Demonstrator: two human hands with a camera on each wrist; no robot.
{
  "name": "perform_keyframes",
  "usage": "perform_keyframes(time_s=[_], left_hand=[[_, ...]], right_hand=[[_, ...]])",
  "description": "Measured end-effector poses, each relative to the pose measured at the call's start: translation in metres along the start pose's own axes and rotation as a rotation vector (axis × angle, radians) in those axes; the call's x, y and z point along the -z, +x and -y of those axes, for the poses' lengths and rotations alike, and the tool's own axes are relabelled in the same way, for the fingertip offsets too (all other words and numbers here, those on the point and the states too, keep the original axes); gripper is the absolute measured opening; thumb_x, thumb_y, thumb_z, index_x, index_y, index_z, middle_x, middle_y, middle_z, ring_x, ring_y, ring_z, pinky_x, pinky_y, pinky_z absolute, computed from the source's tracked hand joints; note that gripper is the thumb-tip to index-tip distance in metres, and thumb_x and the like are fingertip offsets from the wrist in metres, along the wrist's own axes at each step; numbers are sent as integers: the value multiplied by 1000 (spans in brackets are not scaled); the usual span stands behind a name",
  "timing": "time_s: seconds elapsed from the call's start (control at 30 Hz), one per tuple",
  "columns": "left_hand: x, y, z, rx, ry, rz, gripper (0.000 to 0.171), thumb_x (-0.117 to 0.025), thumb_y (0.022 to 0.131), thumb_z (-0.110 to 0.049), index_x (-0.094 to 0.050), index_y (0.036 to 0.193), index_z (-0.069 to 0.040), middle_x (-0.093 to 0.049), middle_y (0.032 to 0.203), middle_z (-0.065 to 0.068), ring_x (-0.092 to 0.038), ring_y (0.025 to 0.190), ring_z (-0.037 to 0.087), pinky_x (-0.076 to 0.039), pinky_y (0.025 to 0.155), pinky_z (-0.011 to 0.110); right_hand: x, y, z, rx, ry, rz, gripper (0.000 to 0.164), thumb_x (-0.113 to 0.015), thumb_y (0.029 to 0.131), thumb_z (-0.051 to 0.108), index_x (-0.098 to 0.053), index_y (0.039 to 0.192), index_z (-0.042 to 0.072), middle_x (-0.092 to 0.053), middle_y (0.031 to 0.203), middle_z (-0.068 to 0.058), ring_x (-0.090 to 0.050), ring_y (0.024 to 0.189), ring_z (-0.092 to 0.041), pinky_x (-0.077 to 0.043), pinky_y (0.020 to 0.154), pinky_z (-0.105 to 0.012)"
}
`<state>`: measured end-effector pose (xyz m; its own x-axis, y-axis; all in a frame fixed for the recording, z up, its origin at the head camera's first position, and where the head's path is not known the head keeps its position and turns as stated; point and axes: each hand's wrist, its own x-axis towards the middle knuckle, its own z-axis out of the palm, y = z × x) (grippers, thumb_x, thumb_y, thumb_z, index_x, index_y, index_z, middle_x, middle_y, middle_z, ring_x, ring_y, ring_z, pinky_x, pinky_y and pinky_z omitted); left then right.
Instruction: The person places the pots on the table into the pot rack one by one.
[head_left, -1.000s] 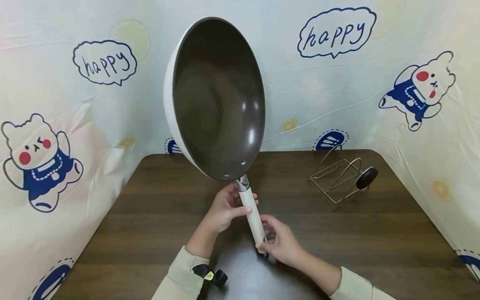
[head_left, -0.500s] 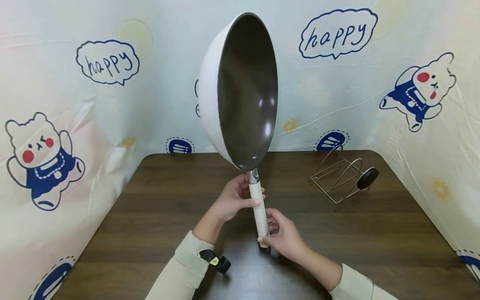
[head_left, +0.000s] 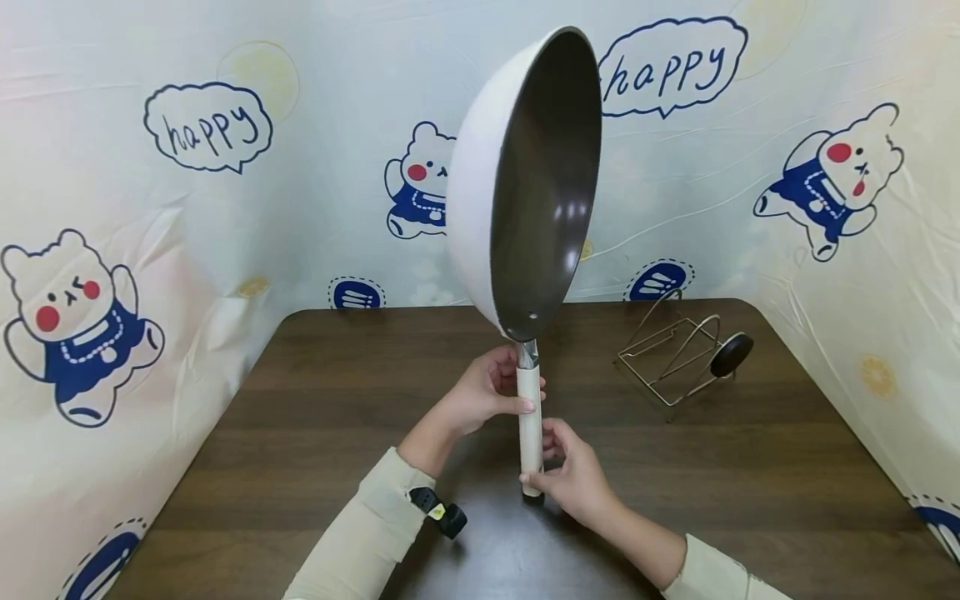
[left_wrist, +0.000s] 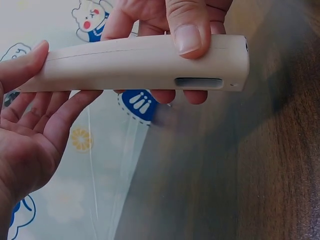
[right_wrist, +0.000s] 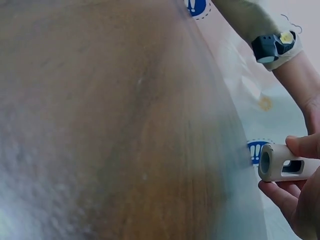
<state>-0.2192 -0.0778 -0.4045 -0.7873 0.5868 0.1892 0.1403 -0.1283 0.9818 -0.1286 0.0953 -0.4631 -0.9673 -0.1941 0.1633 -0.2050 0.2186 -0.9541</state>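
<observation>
A deep white pan [head_left: 480, 175] with a dark brown inside stands upright above the table, its bowl on top and its opening facing right. My left hand [head_left: 483, 387] grips the upper part of the pale handle [head_left: 530, 425], thumb across the front. Lower down, my right hand [head_left: 573, 471] pinches the handle near its end between thumb and fingers. In the left wrist view the handle [left_wrist: 135, 65] lies across the picture with a slot near its end, both hands on it. The right wrist view shows the hollow handle end [right_wrist: 282, 162] with its slot.
A wire rack [head_left: 675, 350] with a dark round knob [head_left: 732, 356] stands at the back right of the brown wooden table [head_left: 300, 467]. Behind hangs a printed cloth [head_left: 322, 167]. A small black camera [head_left: 442, 512] is strapped to the left wrist.
The pan has moved to the right and turned, so more of its white outside shows. Its handle has gone from slanted to nearly upright. Both hands keep hold of it.
</observation>
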Motion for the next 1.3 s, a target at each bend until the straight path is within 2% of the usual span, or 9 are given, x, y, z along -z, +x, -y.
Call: perform_keyframes(time_s=[0.13, 0.3, 0.5, 0.77, 0.93, 1.3], left_hand=[[-2, 5, 2, 8, 18, 31, 43, -71, 78, 18, -51, 113, 4, -66, 107, 24, -63, 102, 45, -54, 86, 43], [-6, 11, 2, 43, 24, 71, 46, -71, 78, 17, -50, 117, 5, -67, 107, 18, -63, 103, 42, -53, 87, 40], [-12, 21, 2, 86, 40, 92, 48, -72, 78, 15, -51, 120, 6, -63, 104, 14, -67, 94, 29, -52, 83, 36], [-18, 35, 2, 128, 24, 164, 50, -70, 77, 19, -49, 121, 10, -61, 101, 11, -66, 92, 24, -54, 81, 36], [-23, 43, 0, 157, 17, 215, 50, -68, 76, 21, -47, 121, 11, -60, 100, 12, -67, 90, 25, -55, 82, 37], [-35, 57, 2, 167, 133, 307, 46, -72, 76, 17, -51, 115, 8, -60, 97, 8, -62, 83, 16, -52, 75, 28]], right_hand=[[-1, -2, -1, -9, 20, -15, 59, -83, 66, -12, -55, 116, 5, -61, 92, -11, -63, 84, -25, -56, 67, -26], [-1, -4, -2, -24, 60, -35, 59, -82, 65, -13, -53, 114, 5, -60, 90, -9, -62, 82, -24, -56, 64, -27], [2, -7, -5, -31, 61, -79, 59, -83, 64, -13, -53, 112, 4, -60, 89, -9, -62, 79, -22, -56, 63, -27], [4, -11, -7, -48, 64, -130, 60, -84, 63, -12, -51, 109, 5, -60, 85, -8, -62, 78, -21, -56, 63, -27], [3, -13, -8, -49, 70, -155, 62, -83, 65, -11, -49, 114, 5, -60, 87, -7, -60, 81, -21, -54, 71, -34], [3, -16, -15, -60, 93, -175, 64, -81, 68, -11, -42, 117, 3, -59, 91, -10, -58, 82, -19, -53, 74, -32]])
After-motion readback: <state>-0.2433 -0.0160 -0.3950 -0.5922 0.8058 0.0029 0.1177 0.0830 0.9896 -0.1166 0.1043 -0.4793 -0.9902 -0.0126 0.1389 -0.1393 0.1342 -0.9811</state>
